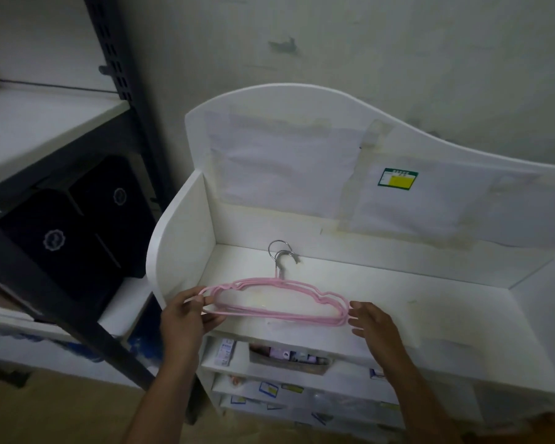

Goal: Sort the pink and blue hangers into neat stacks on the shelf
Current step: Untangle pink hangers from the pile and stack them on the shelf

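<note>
Your left hand (186, 315) pinches the pink hangers (276, 302) on the shelf (430, 302), right hand (370, 322) open-fingered at the other end — light, springy, likely to splay — grip both ends.

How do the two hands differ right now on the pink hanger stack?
The left hand pinches the left end of the pink hangers with curled fingers; the right hand has straight fingers touching the right end. The left hand wraps around the wires; the right hand only presses from outside. Both sit at the front edge of the white shelf, level with the stack.
</note>
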Demonstrator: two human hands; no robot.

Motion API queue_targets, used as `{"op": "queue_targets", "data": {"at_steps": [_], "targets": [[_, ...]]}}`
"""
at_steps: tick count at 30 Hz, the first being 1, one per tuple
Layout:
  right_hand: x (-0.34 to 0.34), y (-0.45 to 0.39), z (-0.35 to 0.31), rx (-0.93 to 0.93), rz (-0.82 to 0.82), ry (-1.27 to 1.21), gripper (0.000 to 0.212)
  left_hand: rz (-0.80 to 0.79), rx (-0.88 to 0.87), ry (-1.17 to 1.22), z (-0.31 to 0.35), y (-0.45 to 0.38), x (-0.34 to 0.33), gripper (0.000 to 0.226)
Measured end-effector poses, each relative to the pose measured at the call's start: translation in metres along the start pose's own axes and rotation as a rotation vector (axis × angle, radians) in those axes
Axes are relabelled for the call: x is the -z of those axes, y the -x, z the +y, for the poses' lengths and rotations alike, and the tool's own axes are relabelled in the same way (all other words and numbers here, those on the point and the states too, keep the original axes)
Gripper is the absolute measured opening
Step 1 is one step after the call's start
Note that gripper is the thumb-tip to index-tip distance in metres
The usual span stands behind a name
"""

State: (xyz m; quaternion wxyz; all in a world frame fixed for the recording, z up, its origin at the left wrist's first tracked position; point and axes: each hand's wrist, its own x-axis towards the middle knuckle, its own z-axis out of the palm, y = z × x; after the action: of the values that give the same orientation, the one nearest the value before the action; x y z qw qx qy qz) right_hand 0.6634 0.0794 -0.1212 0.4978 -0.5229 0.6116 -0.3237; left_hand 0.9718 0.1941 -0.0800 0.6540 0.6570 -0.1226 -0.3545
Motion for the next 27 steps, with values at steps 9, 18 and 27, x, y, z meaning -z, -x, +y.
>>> {"op": "queue_targets", "data": {"at_steps": [9,18,27], "targets": [[-0.003,-0.007,-0.007,0.01,0.009,0.108,0.013,-0.017,0.021,-0.112,-0.02,-0.041,-0.015,0.012],[-0.021,-0.014,-0.02,0.127,-0.027,0.507,0.02,-0.103,-0.532,-1.006,-0.034,-0.059,-0.011,0.012],[-0.025,-0.03,-0.033,0.069,0.0,0.724,0.017,-0.154,-0.479,-1.1,-0.032,-0.081,-0.026,0.022]]}}
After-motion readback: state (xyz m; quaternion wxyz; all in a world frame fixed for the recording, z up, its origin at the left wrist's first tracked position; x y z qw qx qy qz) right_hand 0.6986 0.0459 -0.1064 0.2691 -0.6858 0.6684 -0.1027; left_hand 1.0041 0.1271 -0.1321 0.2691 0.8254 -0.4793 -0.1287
